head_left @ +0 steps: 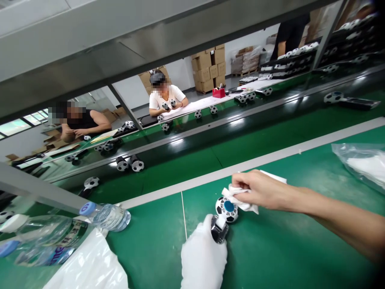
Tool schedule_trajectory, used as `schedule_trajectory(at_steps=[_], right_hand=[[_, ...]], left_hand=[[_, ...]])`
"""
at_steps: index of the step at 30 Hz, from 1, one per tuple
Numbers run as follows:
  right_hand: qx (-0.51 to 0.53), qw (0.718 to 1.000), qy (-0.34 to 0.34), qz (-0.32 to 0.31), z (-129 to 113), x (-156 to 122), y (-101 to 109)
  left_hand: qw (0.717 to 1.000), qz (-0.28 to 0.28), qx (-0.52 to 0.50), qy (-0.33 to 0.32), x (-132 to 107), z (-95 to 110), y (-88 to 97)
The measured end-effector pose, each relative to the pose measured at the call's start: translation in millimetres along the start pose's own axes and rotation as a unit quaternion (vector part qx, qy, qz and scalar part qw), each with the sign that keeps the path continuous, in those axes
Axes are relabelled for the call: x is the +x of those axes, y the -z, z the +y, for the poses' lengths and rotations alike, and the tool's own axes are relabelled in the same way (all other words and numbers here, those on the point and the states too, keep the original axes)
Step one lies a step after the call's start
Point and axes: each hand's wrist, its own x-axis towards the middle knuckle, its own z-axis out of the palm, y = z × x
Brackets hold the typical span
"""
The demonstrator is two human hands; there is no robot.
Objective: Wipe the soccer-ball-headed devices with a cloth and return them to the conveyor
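Observation:
My left hand (204,253), in a white glove, grips the dark handle end (219,229) of a soccer-ball-patterned device (221,209) low over the green worktable. A round blue disc (229,206) shows on the ball's upper face. Bare and closed, my right hand (258,190) pinches a crumpled white cloth (242,196) that hangs against the ball's upper right edge. The cloth's far end sticks out behind the wrist. Part of the handle is hidden by the gloved fingers.
Plastic bottles (110,217) and a white plastic bag (90,265) lie at left; a clear bag (363,164) is at right. Beyond the pale table edge, a green conveyor belt (240,144) carries more soccer-ball devices (137,163). Co-workers sit across it, under an overhead metal beam (120,52).

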Motion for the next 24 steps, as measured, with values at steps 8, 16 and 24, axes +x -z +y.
schedule_trajectory(at_steps=[8, 16, 24], right_hand=[[0.351, 0.932, -0.094, 0.012, 30, -28, -44], [0.460, 0.883, -0.094, -0.027, 24, -25, -58], [0.648, 0.747, -0.135, -0.071, 28, -31, -90]], left_hand=[[0.998, -0.008, -0.034, 0.055, 2, 7, 5.3], [0.991, -0.004, -0.096, 0.098, 6, 10, 13.2], [0.932, 0.042, -0.321, 0.164, 14, 4, 6.3]])
